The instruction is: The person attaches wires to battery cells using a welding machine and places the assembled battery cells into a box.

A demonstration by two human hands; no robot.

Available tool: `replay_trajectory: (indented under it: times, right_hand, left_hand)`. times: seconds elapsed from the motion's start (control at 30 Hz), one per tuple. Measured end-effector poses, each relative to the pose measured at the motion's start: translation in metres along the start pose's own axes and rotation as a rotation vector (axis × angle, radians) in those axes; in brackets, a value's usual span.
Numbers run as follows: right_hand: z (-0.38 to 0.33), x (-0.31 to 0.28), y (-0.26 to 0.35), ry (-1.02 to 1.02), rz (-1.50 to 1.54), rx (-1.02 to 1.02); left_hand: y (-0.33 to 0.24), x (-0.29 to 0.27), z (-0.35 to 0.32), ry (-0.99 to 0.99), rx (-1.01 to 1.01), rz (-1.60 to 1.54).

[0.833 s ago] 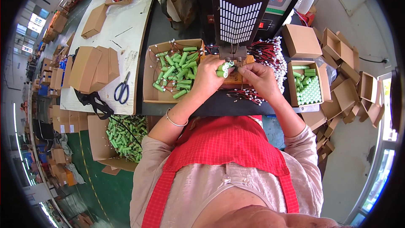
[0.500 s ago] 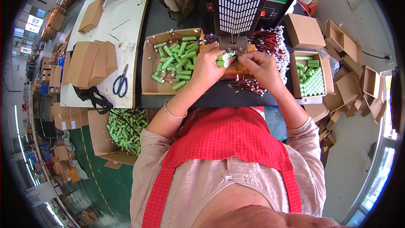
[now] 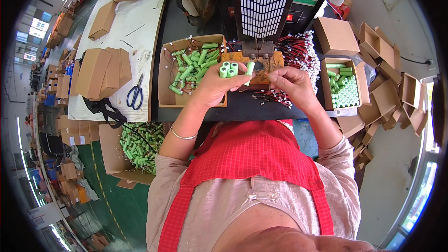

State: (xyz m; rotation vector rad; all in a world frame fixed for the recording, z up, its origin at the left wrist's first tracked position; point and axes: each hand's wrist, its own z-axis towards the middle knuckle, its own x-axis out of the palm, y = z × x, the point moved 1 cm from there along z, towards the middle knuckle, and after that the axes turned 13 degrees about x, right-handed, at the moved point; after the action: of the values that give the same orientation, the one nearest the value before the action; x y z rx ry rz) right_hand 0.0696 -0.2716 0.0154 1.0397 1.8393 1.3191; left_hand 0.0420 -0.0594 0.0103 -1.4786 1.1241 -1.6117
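Several green battery cells (image 3: 228, 69) are gathered in my left hand (image 3: 212, 88), their ends facing up. One more green battery cell (image 3: 249, 72) stands apart from that bunch, held upright between the thumb and fingers of the same hand. My right hand (image 3: 296, 86) is pinched closed just to its right; a tiny reddish bit shows at the fingertips, too small to name. Both hands are in front of the welding machine's head (image 3: 258, 46) and its orange-brown block (image 3: 275, 59). Red and black wire leads with white connectors (image 3: 303, 58) lie beside the right hand.
An open carton of wired green cells (image 3: 191, 70) sits left of my hands, and a smaller box of upright cells (image 3: 345, 88) at the right. Scissors (image 3: 135, 94) lie on the white table. Below it stands another carton of cells (image 3: 140, 147). Empty cardboard boxes (image 3: 387, 95) pile up at right.
Both hands have drawn back from under the machine's head toward me. The left hand has shifted left with its cells, and the orange-brown block is now more exposed.
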Motion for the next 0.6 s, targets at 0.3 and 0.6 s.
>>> replay_trajectory:
  times: [0.3, 0.6]
  right_hand:
    - [0.014, 0.01, 0.0, -0.138, 0.106, 0.09]
    - [0.027, 0.013, 0.002, -0.142, 0.005, 0.059]
  left_hand:
    - [0.02, 0.016, 0.014, -0.108, 0.592, 0.901]
    - [0.017, 0.016, 0.017, -0.189, 0.616, 1.064]
